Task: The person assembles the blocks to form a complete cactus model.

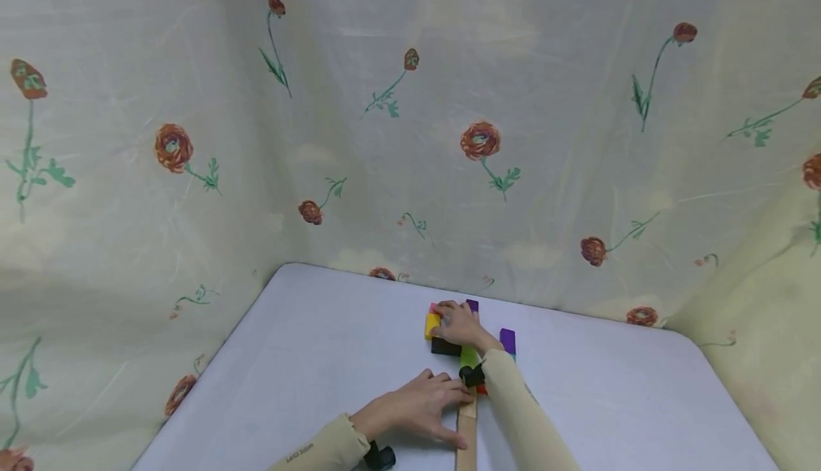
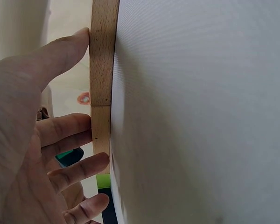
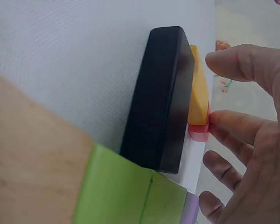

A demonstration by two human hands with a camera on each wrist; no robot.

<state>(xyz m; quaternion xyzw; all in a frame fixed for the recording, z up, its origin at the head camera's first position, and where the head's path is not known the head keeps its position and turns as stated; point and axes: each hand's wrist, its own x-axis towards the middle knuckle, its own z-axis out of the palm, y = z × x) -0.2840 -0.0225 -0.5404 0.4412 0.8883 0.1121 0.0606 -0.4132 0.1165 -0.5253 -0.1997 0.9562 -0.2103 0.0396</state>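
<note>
My left hand (image 1: 423,403) lies alongside a row of plain wooden blocks (image 2: 102,56), fingers spread. In the left wrist view its thumb and fingertips touch the side of the row. Farther along, a light green block (image 3: 126,186) continues the row, and a black block (image 3: 154,93) juts out sideways from it. Beyond the black one are a yellow block (image 3: 198,88) and a pinkish-red block (image 3: 199,133). My right hand (image 1: 463,325) reaches over them, index fingertip at the pinkish-red block and thumb beside the yellow one, fingers loosely extended. Whether the thumb touches is unclear.
A purple block (image 1: 472,305) shows behind the right hand. Another purple block (image 1: 507,340) stands right of the right wrist, and an orange-red piece (image 1: 481,389) is partly hidden by the right sleeve. The white table (image 1: 333,343) is enclosed by flowered curtains (image 1: 385,136).
</note>
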